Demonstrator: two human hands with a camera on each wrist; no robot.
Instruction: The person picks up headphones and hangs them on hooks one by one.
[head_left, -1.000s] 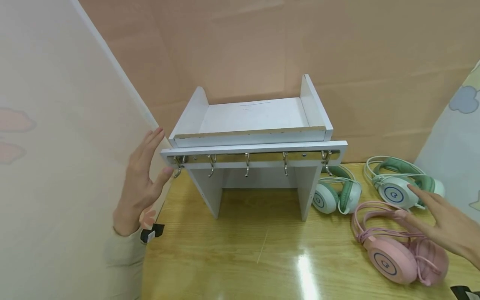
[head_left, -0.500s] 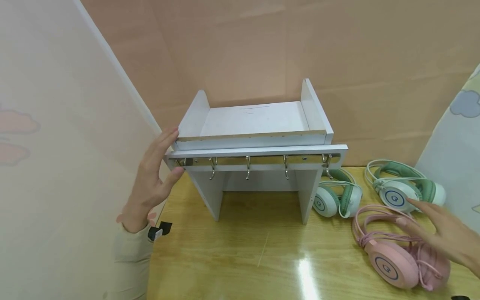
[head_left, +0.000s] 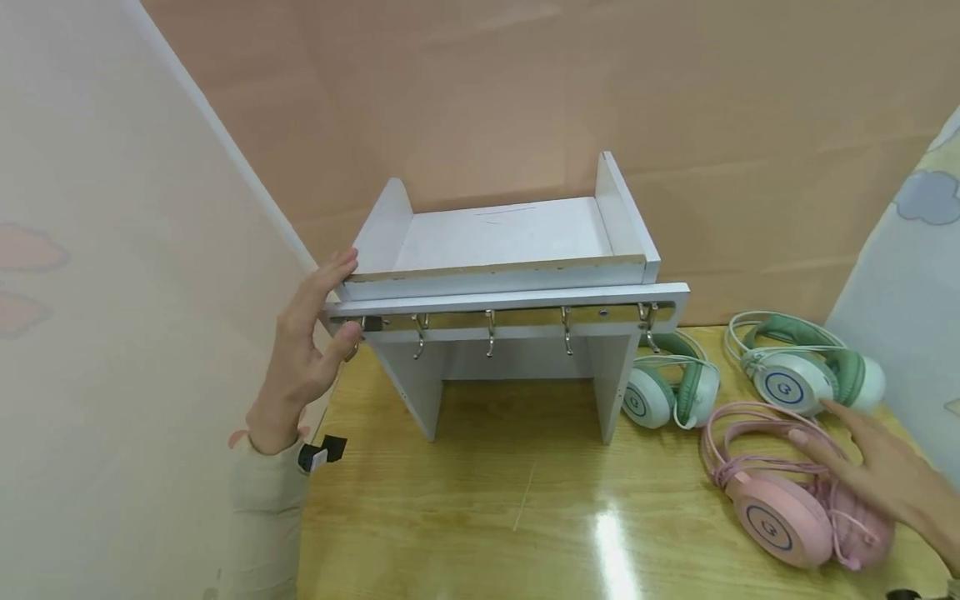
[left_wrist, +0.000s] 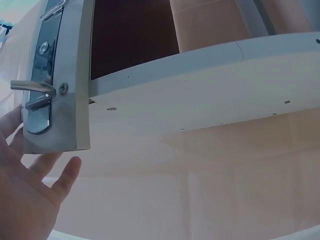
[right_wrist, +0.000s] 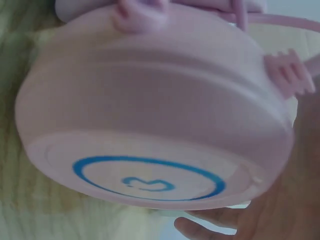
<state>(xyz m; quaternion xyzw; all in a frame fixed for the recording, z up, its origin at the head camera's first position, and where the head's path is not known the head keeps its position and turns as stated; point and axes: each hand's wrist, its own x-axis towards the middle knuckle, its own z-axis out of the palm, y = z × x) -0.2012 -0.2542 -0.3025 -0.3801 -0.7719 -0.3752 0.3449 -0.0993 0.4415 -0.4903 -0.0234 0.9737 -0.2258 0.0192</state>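
My left hand (head_left: 296,362) is at the left end of a white board with a row of metal hooks (head_left: 491,321), which fronts a small white shelf (head_left: 510,229). Its fingers reach up beside the shelf's left side, thumb in front near the leftmost hook. In the left wrist view, the spread fingers (left_wrist: 64,180) lie around the board's end (left_wrist: 70,110). Over pink headphones (head_left: 780,521) hovers my right hand (head_left: 888,467), fingers extended and holding nothing. A pink ear cup (right_wrist: 150,100) fills most of the right wrist view, partly covering that hand.
White-and-green headphones (head_left: 791,383) lie behind the pink pair, and another green pair (head_left: 652,400) sits against the shelf's right leg. A pale wall (head_left: 150,333) rises close on the left. Brown paper (head_left: 487,92) covers the back above the wooden table (head_left: 450,517).
My left hand has moved right, from beside the shelf to the hook board's left end. The right hand stays over the pink headphones, shifting only slightly.
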